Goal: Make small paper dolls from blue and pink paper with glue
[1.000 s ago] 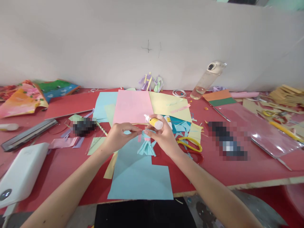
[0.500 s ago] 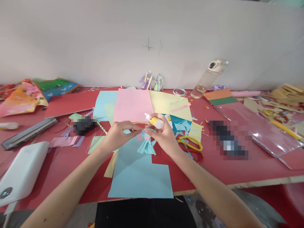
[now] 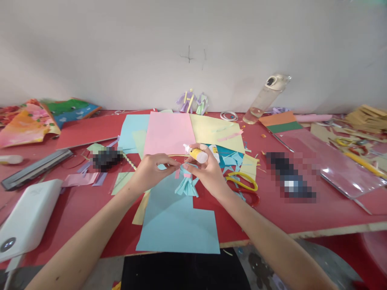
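Observation:
A small light-blue paper doll dress (image 3: 186, 187) with pleated skirt and a pink waistband is between my hands. My left hand (image 3: 152, 171) is closed in a pinch at its upper left edge; the fingertips hide what exactly lies between them. Held in my right hand (image 3: 208, 171) is a white glue bottle (image 3: 198, 154) with a yellow label, tilted with its nozzle up to the left. My right thumb reaches down to the top of the dress. Beneath lies a blue paper sheet (image 3: 178, 229) with a cut-out corner.
Yellow-and-red-handled scissors (image 3: 243, 182) lie right of my right hand. Behind are pink paper (image 3: 169, 131), yellow paper (image 3: 216, 129), two paper dolls (image 3: 189, 100) at the wall and a tilted water bottle (image 3: 261, 102). A white power bank (image 3: 33, 217) and a stapler-like dark bar (image 3: 36, 171) lie left.
The view has shifted very slightly. Both hands, the glue bottle and the paper doll dress keep nearly the same positions.

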### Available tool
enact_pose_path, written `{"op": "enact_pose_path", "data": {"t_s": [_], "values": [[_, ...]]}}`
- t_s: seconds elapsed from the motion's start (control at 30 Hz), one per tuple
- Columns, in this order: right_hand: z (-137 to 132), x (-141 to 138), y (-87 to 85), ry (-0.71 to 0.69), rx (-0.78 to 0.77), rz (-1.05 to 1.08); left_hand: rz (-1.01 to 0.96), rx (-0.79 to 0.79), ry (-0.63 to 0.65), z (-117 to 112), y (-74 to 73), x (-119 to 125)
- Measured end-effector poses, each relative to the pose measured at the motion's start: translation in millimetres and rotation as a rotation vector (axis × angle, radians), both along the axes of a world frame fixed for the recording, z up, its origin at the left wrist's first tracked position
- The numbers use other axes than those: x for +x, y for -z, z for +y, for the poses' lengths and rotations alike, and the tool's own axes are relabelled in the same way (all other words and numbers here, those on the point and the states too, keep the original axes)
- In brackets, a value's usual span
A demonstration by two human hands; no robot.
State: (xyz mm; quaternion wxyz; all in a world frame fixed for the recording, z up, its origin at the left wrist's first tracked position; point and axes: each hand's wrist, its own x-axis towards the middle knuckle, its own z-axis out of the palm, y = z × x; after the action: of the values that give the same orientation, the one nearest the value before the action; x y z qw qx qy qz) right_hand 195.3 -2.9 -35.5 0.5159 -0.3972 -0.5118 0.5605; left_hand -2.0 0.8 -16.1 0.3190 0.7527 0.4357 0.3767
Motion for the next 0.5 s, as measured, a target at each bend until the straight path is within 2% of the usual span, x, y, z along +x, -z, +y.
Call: {"op": "enact_pose_path", "data": {"t_s": [0.2, 0.5], "values": [[1.1, 0.5, 1.2, 0.003, 0.029, -0.011, 0.001, -0.047, -0.003, 0.5, -3.7, 0.5], [0.2, -1.3, -1.1, -0.001, 0.042, -0.027, -0.006, -0.028, 0.023, 0.2, -4.9, 1.0]]}}
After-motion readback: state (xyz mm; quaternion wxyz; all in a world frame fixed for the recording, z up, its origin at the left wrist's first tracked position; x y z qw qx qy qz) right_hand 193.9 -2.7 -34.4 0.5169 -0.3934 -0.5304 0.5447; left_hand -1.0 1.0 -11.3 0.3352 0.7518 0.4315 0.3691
